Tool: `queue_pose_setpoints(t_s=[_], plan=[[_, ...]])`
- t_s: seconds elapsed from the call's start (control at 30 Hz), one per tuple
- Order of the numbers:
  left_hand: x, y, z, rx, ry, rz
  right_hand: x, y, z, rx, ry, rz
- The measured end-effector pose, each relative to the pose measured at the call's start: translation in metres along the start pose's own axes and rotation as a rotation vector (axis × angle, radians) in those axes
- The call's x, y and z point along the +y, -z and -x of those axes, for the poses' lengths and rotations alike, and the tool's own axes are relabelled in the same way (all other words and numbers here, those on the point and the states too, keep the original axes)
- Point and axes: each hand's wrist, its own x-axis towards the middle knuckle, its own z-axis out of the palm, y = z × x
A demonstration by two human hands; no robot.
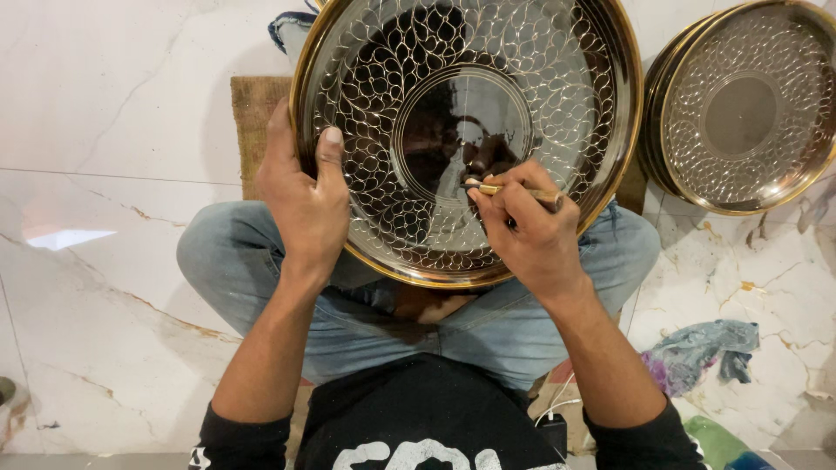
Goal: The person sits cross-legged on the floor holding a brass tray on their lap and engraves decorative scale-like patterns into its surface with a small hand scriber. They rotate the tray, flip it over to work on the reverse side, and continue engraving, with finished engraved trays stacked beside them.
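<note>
- Nearest to us, on the marble floor [104,287] at our right knee, lie a crumpled blue and purple rag [701,352] and a green one beside it.
- We sit cross-legged in jeans [488,326], and the big round metal tray [466,130] stands tilted on our lap, its patterned face toward us.
- Our left hand [300,196] is closed on the tray's left rim, thumb laid over the front of the leaf pattern, fingers hidden behind.
- Our right hand [527,231] is closed around a slim gold-coloured tool [514,191], pen-fashion, its tip touching the edge of the plain round centre.
- We judge the step in hand to be working the line pattern near the centre ring; the next stroke calls for a steady left hold and a small, controlled move of the tip along the ring.
- Farther off, toward the right, a stack of similar trays [740,104] leans on the floor.
- Behind the tray lies a brown mat [254,113].
</note>
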Motion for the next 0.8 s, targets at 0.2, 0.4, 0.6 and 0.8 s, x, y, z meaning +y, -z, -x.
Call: queue_pose_setpoints(t_s=[0.2,0.4,0.6,0.8], plan=[[0.006,0.003,0.003,0.032,-0.091,-0.013,-0.009,0.004,0.008,-0.017,0.011,0.029],[0.013,0.009,0.005,0.056,-0.071,-0.013,-0.015,0.011,0.016,0.022,-0.067,-0.037],[0.028,0.025,0.008,0.073,-0.146,-0.181,-0.028,0.021,0.038,0.193,-0.089,-0.124],[0.043,0.055,0.048,-0.133,0.096,-0.559,-0.094,0.085,0.1,0.033,0.334,-0.19]])
